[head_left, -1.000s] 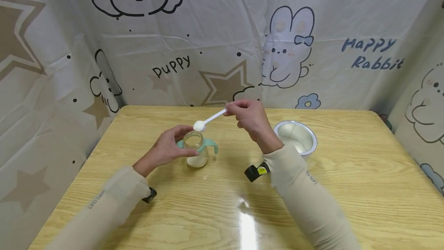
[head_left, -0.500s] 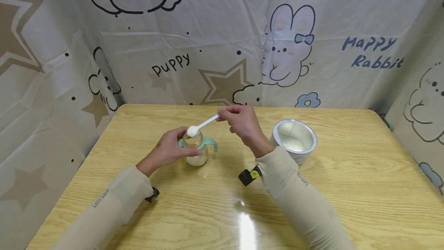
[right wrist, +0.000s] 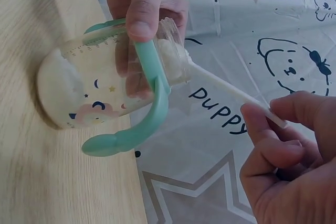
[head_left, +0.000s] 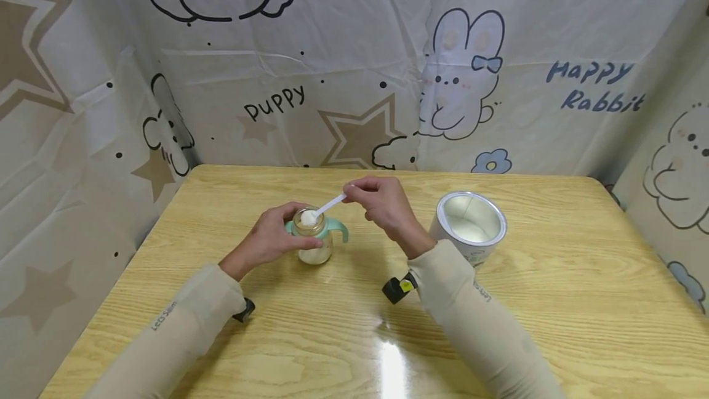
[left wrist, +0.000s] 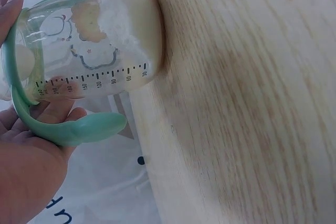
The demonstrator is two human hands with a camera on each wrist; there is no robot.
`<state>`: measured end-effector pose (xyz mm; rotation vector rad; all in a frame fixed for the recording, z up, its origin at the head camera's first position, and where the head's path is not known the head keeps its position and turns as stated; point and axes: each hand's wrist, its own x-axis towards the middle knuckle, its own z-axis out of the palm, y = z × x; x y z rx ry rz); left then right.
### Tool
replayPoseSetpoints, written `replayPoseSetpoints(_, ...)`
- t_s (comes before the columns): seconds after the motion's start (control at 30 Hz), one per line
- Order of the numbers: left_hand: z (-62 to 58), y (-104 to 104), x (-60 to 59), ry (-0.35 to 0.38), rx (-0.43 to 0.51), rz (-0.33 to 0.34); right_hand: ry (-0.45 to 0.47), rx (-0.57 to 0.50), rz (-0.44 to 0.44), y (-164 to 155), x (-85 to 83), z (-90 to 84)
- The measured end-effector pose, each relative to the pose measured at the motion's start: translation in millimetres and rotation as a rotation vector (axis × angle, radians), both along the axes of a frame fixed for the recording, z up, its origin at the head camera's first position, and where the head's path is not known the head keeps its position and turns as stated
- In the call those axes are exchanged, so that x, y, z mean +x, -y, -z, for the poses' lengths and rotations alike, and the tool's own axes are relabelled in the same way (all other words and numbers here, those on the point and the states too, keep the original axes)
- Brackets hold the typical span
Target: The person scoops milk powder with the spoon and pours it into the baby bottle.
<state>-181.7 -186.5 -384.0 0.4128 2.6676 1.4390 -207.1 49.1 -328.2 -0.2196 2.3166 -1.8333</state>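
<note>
A clear baby bottle (head_left: pixel 317 255) with green handles stands uncapped on the table, pale powder at its bottom. My left hand (head_left: pixel 274 233) grips it round the neck, thumb on one side and fingers behind. Between thumb and fingertips my right hand (head_left: pixel 382 205) pinches the end of a white measuring spoon (head_left: pixel 331 204). The spoon's bowl, heaped with powder, sits inside the bottle's mouth, as the right wrist view also shows. In the left wrist view the bottle's printed scale (left wrist: pixel 92 80) faces the camera.
An open tin (head_left: pixel 472 223) with a silver rim and pale powder inside stands to the right of my right hand. The wooden table (head_left: pixel 310 337) meets a printed cloth backdrop (head_left: pixel 343 36) at the back and sides.
My right hand has moved left and down, taking the spoon from above the bottle's rim into its mouth. The left hand keeps its hold on the bottle.
</note>
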Motion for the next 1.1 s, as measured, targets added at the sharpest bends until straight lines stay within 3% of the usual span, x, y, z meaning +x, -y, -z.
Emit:
replayPoseSetpoints(0.3, 1.5, 0.1, -0.8, 0.003, -0.003, 0.0, 0.013, 0.006, -0.026, -1.5, 2.9, 2.6)
replayPoseSetpoints(1.1, 0.9, -0.4, 0.0, 0.017, -0.006, -0.012, -0.062, 0.056, -0.06, -6.3, 6.4, 0.8)
